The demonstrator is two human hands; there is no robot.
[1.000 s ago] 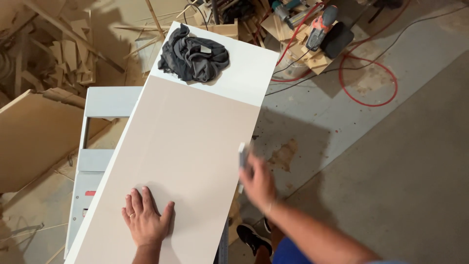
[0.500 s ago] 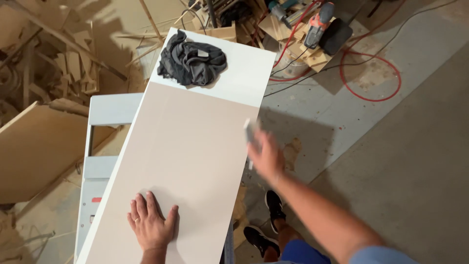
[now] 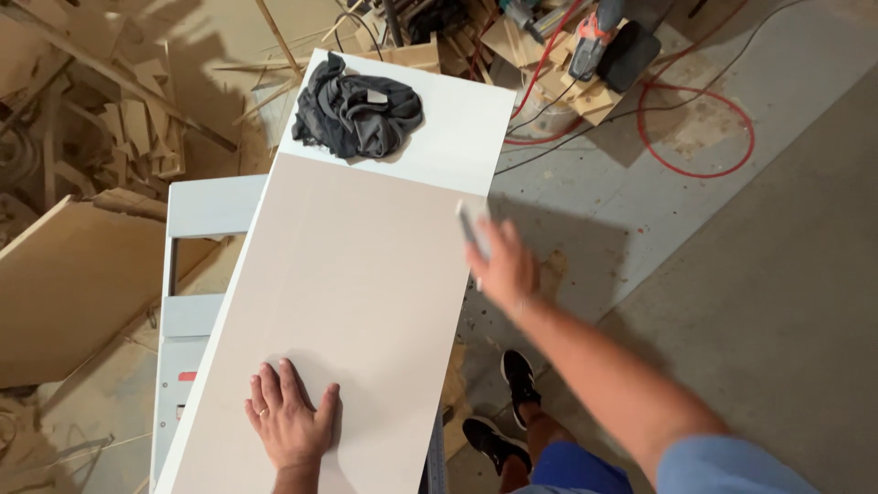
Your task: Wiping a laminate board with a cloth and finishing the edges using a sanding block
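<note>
On the long pale beige flat panel (image 3: 357, 302), the left hand (image 3: 291, 423) lies open, palm flat near its close end, while the blurred right hand (image 3: 505, 265) grips a small grey block (image 3: 470, 225) at its right edge, well short of the crumpled dark grey cloth (image 3: 358, 114).

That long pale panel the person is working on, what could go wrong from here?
The right hand is blurred at the panel edge with a small grey tool; a slip might nick the edge. Only the left hand presses the panel flat, so it could shift. The red cable looped on the floor may trip someone.
</note>
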